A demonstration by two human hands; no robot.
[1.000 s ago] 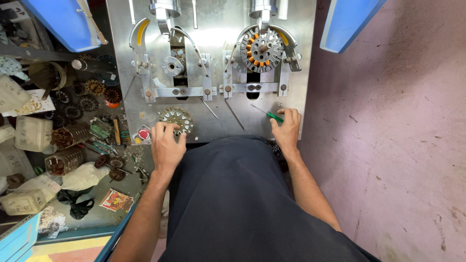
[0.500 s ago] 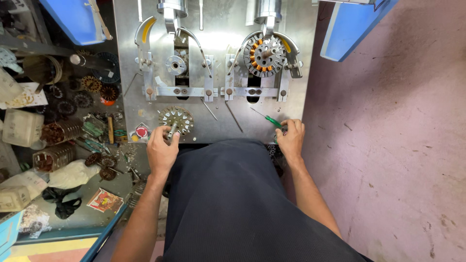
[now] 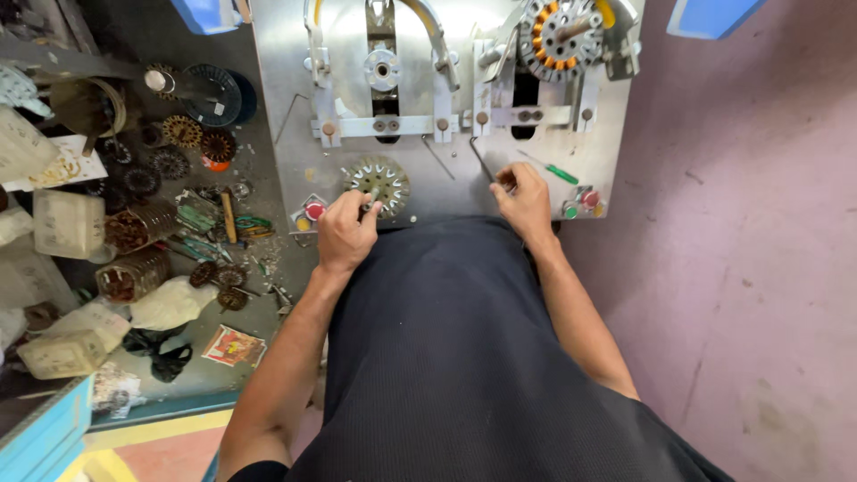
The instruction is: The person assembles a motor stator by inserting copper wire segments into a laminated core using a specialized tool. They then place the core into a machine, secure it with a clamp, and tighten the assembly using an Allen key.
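Observation:
My left hand (image 3: 345, 236) pinches the near edge of a bare round stator core (image 3: 378, 181) lying on the steel machine panel (image 3: 295, 71). My right hand (image 3: 524, 202) rests on the panel further right, its fingertips closed on the end of a thin bent metal hook (image 3: 482, 161). A green-handled screwdriver (image 3: 560, 173) lies just right of that hand. At the top, a stator with orange windings (image 3: 561, 32) sits in the right fixture. The left fixture (image 3: 382, 68) holds nothing.
A red button (image 3: 314, 211) sits left of my left hand; a green button (image 3: 569, 211) and a red button (image 3: 589, 197) sit right of my right hand. The dark bench (image 3: 259, 268) at left holds stacked cores (image 3: 134, 228), white bags and tools. Pink floor lies to the right.
My right hand has moved left, from the green screwdriver to the thin metal hook. My left hand stays at the bare stator core. The view has come closer to the panel.

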